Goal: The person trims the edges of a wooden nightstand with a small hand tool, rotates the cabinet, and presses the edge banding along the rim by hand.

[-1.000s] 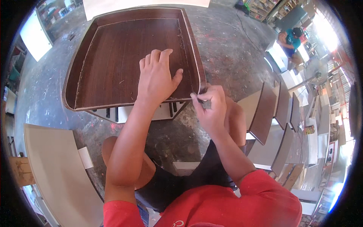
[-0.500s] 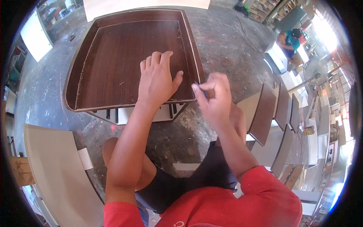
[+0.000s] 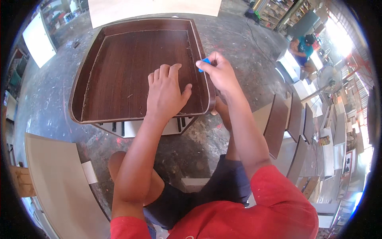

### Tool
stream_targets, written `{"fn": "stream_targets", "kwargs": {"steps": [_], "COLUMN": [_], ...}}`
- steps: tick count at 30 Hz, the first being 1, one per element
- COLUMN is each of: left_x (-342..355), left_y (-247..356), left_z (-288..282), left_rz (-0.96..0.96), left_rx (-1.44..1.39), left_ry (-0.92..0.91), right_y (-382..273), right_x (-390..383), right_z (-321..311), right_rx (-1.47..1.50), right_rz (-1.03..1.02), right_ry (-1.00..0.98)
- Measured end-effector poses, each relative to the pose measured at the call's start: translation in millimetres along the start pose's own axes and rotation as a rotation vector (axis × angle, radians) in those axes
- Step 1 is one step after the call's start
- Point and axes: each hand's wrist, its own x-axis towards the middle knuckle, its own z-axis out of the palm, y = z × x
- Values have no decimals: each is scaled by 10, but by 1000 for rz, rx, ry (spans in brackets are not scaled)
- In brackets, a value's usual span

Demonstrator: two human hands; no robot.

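A dark brown wood-grain panel with a raised rim (image 3: 101, 73) lies on a white base with dark rails (image 3: 144, 128) in front of me. Rough light flecks line the inner corners of the rim. My left hand (image 3: 164, 89) rests on the panel's inner surface, fingers apart and holding nothing. In my right hand (image 3: 219, 75) a small blue object (image 3: 205, 65) is pinched between thumb and fingers, at the upper part of the right rim. Its working end is too small to make out.
Pale board (image 3: 51, 175) at lower left; brown-faced panels (image 3: 276, 123) stand at right, near a fan (image 3: 330, 79). A co-worker in a teal shirt (image 3: 303, 49) is back right. A white sheet (image 3: 155, 10) lies beyond the panel; a cord (image 3: 252, 34) runs over the floor.
My right hand has moved up along the right rim from the near corner, and the blue object now shows clearly in it. The panel and my left hand appear slightly lower in view.
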Motion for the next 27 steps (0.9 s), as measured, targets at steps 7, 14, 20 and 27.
{"fn": "stream_targets", "kwargs": {"steps": [7,14,20,27], "left_x": [-8,-34,6,-7], "left_y": [13,5,38,-29], "left_z": [6,-44,-49,-15], "left_rz": [11,3,9,-12], "left_rx": [13,-5,-19,-18], "left_ry": [17,-2,-9,-39], "right_y": [67,250,288,292], "right_x": [870,1783,2417,2376], "right_z": [89,212,268,408], "right_rx": [-88,-116,-208,-254], "right_rz": [42,47,22,15], "right_ry": [40,49,146,154]}}
